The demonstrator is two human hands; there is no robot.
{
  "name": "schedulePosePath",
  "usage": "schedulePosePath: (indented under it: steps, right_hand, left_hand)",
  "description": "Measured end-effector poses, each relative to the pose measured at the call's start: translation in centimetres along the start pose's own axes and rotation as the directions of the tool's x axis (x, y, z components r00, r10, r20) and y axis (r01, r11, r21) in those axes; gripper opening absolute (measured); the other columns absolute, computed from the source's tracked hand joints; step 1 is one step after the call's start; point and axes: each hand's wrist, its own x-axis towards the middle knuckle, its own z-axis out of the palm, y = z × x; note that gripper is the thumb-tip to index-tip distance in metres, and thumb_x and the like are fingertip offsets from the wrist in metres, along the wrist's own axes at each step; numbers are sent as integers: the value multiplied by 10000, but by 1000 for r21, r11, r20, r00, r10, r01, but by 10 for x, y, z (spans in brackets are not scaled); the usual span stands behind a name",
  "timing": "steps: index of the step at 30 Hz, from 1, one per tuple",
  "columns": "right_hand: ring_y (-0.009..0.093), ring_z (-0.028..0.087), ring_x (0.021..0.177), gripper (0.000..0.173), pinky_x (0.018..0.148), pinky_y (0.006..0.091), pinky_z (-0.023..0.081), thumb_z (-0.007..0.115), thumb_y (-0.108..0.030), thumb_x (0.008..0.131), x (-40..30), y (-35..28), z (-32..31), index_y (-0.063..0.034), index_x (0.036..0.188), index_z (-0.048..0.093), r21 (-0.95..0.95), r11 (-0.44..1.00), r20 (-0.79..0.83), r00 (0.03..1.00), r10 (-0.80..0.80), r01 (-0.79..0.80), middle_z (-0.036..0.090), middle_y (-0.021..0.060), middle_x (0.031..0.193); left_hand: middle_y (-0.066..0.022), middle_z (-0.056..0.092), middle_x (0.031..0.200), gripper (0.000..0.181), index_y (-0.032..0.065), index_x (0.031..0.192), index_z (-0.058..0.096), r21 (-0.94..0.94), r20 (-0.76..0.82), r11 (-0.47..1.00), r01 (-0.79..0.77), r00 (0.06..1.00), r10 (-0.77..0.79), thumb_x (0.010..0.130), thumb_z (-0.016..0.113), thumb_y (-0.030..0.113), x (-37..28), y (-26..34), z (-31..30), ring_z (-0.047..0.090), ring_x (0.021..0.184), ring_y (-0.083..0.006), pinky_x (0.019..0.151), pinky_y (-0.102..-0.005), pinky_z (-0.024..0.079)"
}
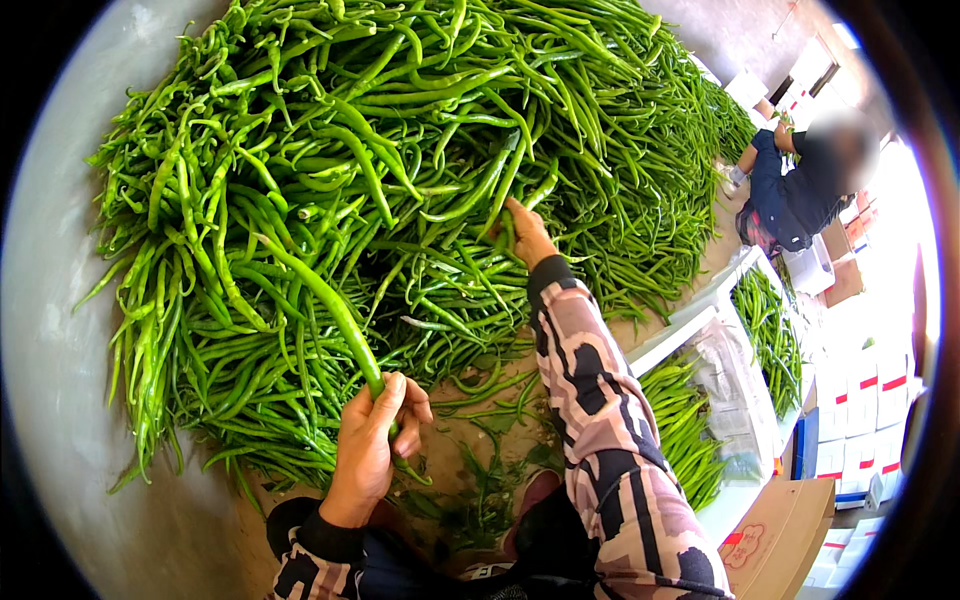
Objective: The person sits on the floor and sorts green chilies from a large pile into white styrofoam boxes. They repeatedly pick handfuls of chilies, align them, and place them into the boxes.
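A large heap of long green chili peppers (420, 150) lies on the floor before me. My left hand (375, 442) holds one long green chili (337, 307) between thumb and fingers, its tip pointing up and left over the heap and its stem end below my fingers. My right hand (523, 232) is reached out to the middle of the heap, its fingers closed around a green chili (507, 231); whether it holds more than one cannot be told.
At my right stand a lined white foam box of chilies (720, 397), another box of chilies (765, 330) and a cardboard box (780, 532). Stacked white boxes (862, 397) are farther off. A co-worker (802, 180) sits beyond the heap. A grey wall (60, 247) rises at left.
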Motion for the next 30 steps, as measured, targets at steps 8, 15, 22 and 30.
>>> schedulePosePath:
  steps: [8,15,22,30]
  right_hand:
    - [73,370,520,272,430,207,292,602,-235,944,-41,-14,-34,1,1017,486,242,951,323,940,110,-195,446,2,725]
    - [76,364,536,334,449,216,287,543,-348,973,-105,15,-60,-25,1022,476,289,949,317,948,31,-128,435,4,729]
    - [63,359,516,330,447,210,289,478,-343,1007,-184,6,-65,-17,1058,488,347,937,429,896,-114,-47,433,-9,715]
    - [67,440,503,363,437,210,337,468,-377,1004,-310,33,-50,-29,1071,544,-228,959,322,943,-90,170,524,-1,714]
  left_hand:
    - [-63,579,752,315,11,918,566,-1,95,998,55,994,-55,1013,464,293,0,-2,4,396,496,-53,466,-213,337]
    - [-64,578,762,293,14,936,565,15,173,997,82,981,-83,1007,479,285,1,-10,7,405,497,-54,464,-202,328]
    - [-59,597,788,293,18,973,601,55,208,994,92,973,-101,993,511,295,12,-30,14,433,526,-53,465,-196,341]
    - [11,598,857,425,75,1041,622,65,170,997,43,984,-53,837,713,436,39,-57,52,499,639,-50,492,-190,364]
